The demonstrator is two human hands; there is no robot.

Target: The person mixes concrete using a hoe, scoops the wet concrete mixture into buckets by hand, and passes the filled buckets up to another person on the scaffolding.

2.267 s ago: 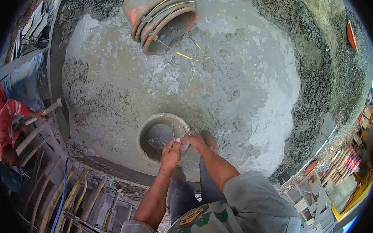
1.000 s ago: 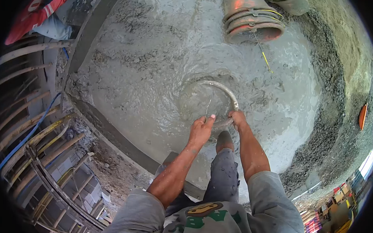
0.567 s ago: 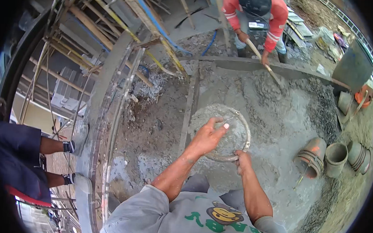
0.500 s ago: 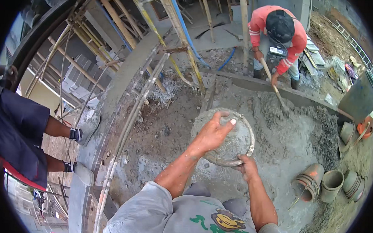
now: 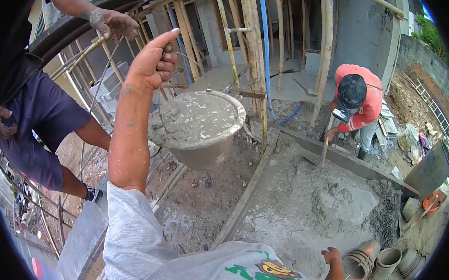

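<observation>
While our left hand (image 5: 155,62) is raised, the filled bucket (image 5: 201,151) lies just below and right of it.
That nearer hand is curled in beside a thin wire (image 5: 189,57), its grip unclear to us; our right hand (image 5: 331,256), half-spread, holds nothing.

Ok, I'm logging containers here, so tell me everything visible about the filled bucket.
The round, tapered bucket, perhaps plastic or rubber, is grey with a thick, pale rim. Wet, grey concrete-like mix fills it nearly to the top. It looks slightly tilted and appears to hang above the dirt, lower in view than the left hand. Whether that hand supports it is unclear.
</observation>
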